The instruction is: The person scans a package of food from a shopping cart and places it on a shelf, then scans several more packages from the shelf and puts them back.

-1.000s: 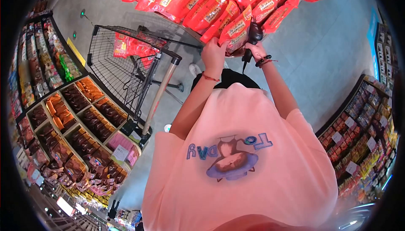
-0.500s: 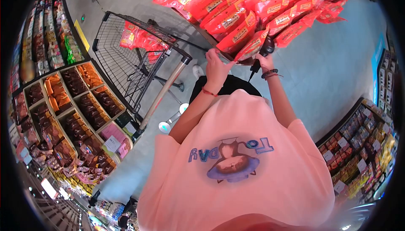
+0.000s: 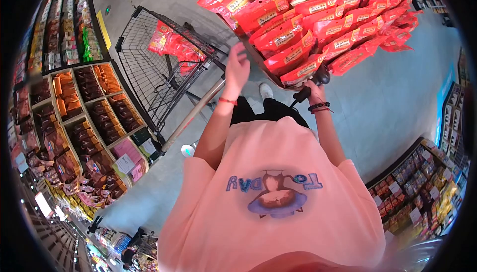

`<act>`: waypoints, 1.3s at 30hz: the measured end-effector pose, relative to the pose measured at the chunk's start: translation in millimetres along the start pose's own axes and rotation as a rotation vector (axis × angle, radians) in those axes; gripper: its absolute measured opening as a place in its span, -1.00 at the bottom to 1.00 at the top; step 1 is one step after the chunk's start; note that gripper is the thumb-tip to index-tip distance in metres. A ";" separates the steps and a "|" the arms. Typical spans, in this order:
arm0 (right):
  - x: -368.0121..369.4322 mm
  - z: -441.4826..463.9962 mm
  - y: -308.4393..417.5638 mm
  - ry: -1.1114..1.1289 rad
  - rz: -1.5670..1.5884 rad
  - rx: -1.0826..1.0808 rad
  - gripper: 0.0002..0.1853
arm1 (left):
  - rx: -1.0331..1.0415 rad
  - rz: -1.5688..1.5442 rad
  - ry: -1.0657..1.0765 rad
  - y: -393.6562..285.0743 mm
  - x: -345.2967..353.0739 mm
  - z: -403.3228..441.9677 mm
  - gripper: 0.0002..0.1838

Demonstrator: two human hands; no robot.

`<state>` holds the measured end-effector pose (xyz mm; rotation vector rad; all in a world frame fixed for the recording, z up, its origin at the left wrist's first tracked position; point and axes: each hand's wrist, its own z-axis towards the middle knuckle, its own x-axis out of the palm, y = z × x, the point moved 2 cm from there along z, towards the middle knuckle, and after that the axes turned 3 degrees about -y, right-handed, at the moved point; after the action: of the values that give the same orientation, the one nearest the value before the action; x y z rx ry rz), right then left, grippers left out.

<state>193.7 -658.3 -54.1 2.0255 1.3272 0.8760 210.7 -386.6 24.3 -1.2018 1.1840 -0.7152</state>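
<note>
My left hand (image 3: 237,73) is raised between the shopping cart and the display of red bags. Its fingers are stretched out with nothing in them. My right hand (image 3: 316,94) is closed round a black handheld device (image 3: 322,75) with a rounded dark head; its exact kind is unclear. The device is close to the front edge of the stacked red packaged bags (image 3: 293,55). Left of my left hand stands a wire shopping cart (image 3: 149,58), its handle bar (image 3: 196,113) slanting toward me. Several red bags (image 3: 174,45) lie inside the cart.
At left, a compartment shelf (image 3: 84,123) holds brown and orange packets, with hanging-snack racks (image 3: 59,28) behind. Another stocked shelf (image 3: 422,187) stands at lower right. Grey floor (image 3: 367,108) runs between. One white shoe (image 3: 266,91) shows below the display.
My left hand has come away from the display edge and moved up and left, fingers extending. The right hand still grips the black device. The view has shifted slightly.
</note>
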 end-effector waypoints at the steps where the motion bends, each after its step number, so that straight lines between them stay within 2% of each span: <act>1: 5.9 -9.1 8.4 0.058 0.039 0.017 -0.66 | -0.047 -0.143 -0.065 -8.4 -1.3 9.9 -0.47; 5: 17.6 -17.1 11.6 0.149 0.214 0.094 -0.58 | 0.280 0.258 -0.052 -21.2 13.3 39.6 -0.50; 8: 17.8 -14.5 7.3 0.138 0.202 0.190 -0.50 | 0.141 0.343 0.093 -15.0 19.5 55.7 -0.62; 11: 14.5 -3.0 -1.8 0.195 0.206 0.199 -0.51 | 0.041 0.579 0.152 -15.9 28.5 55.9 -0.63; 15: 26.4 -6.7 4.8 0.228 0.317 0.199 -0.52 | 0.205 0.551 0.192 -46.9 34.1 33.1 -0.63; 18: 43.7 -6.1 6.4 0.233 0.422 0.223 -0.51 | 0.124 0.402 0.115 -54.5 30.4 35.7 -0.65; 19: 39.1 3.5 -0.5 0.244 0.412 0.254 -0.50 | 0.163 0.439 0.017 -45.3 28.1 43.3 -0.63; 21: 35.8 5.7 4.8 0.345 0.426 0.284 -0.48 | 0.136 0.368 0.049 -34.5 24.5 54.7 -0.61; 27: 41.6 3.2 8.1 0.285 0.452 0.315 -0.44 | -0.027 0.027 0.168 -15.7 11.6 62.4 -0.63; 30: 39.3 1.2 6.3 0.218 0.429 0.317 -0.41 | 0.052 -0.110 0.114 -5.6 2.7 52.6 -0.61; 33: 33.1 1.1 4.0 0.198 0.458 0.344 -0.42 | 0.029 -0.214 0.042 -10.3 -12.1 28.4 -0.57; 37: 42.3 3.3 -1.8 0.113 0.389 0.247 -0.46 | 0.132 0.061 -0.193 -36.5 -21.6 -4.2 -0.59; 39: 41.6 -2.4 7.3 0.194 0.383 0.241 -0.47 | 0.166 0.132 -0.178 -55.8 -11.8 -19.4 -0.57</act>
<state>208.4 -622.0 -38.2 2.4899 1.2099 1.1518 197.7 -396.9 82.3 -1.0169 1.0252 -0.5831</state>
